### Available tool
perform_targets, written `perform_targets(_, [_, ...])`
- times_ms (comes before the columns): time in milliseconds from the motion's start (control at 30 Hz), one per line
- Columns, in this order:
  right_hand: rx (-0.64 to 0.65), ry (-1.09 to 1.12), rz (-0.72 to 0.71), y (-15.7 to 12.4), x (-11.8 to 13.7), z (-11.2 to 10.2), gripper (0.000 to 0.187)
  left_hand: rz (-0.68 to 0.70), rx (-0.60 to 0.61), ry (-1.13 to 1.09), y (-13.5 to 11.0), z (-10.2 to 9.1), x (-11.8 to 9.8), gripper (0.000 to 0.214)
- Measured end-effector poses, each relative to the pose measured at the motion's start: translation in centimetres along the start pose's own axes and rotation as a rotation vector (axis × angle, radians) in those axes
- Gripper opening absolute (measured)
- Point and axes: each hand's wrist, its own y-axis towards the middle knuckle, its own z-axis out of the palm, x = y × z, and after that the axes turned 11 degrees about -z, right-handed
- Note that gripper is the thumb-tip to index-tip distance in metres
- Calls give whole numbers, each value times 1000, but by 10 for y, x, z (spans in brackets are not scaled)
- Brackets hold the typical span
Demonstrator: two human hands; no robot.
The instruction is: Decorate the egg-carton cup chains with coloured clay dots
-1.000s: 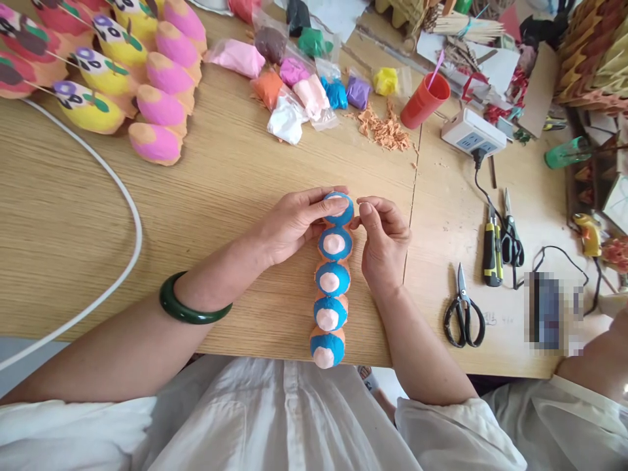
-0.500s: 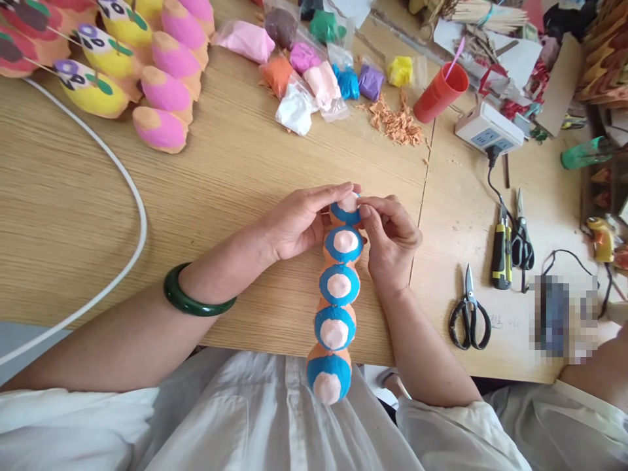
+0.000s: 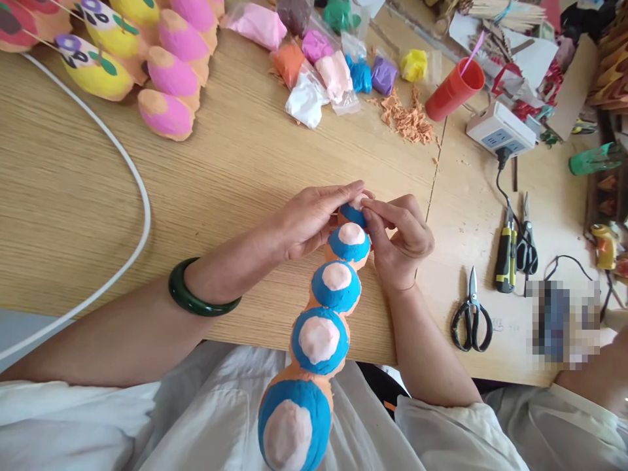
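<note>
A strip of orange egg-carton-like cups, each coated in blue with a pale pink cap, runs from my hands toward me. Its near end is tilted up close to the camera, over my lap. At the far end, my left hand is wrapped round the last cup from the left, with some fingers hidden behind it. My right hand has its thumb and forefinger pinched together against the pale pink clay on that same cup. A dark green bangle sits on my left forearm.
Bags of coloured clay, orange scraps and a red cup lie across the back. To the right are a power strip, scissors and a cutter. Painted carton shapes and a white cable occupy the left.
The strip's near end has risen toward the camera and swung left. Both hands keep their places on the far cup, a little further right in view.
</note>
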Motion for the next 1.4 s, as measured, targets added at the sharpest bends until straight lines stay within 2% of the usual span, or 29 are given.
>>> perform_targets(133, [-43, 41, 5, 2, -2, -4, 12, 62, -19, 37, -1, 3, -5, 31])
perform_targets(300, [-65, 17, -63, 4, -6, -5, 12, 80, 59, 99, -4, 2, -7, 17])
perform_targets(467, [-48, 26, -46, 3, -4, -4, 15, 83, 28, 56, -4, 3, -6, 21])
perform_targets(567, [-69, 72, 27, 1, 1, -2, 20, 77, 24, 56, -6, 5, -7, 23])
perform_targets(733, [-259, 212, 296, 1, 4, 5, 30, 151, -51, 60, -10, 10, -9, 24])
perform_targets(800, [-233, 314, 449, 4, 4, 7, 42, 172, -99, 78, -11, 11, -10, 24])
perform_targets(933, [-44, 644, 669, 11, 5, 9, 54, 212, -89, 75, -12, 11, -11, 29])
perform_targets(1000, [3, 741, 710, 13, 6, 9, 52, 211, -82, 69, -11, 11, -12, 31])
perform_targets(1133, [11, 834, 767, 12, 7, 10, 47, 182, -100, 61, -9, 10, -13, 33])
perform_targets(1200, [8, 872, 808, 11, 7, 10, 47, 154, -56, 62, -8, 8, -12, 35])
perform_targets(1300, [-21, 894, 851, 10, 7, 10, 48, 124, 18, 50, -8, 6, -12, 34])
perform_targets(1400, [-38, 873, 848, 11, 9, 10, 47, 136, 3, 49, -7, 6, -12, 33])
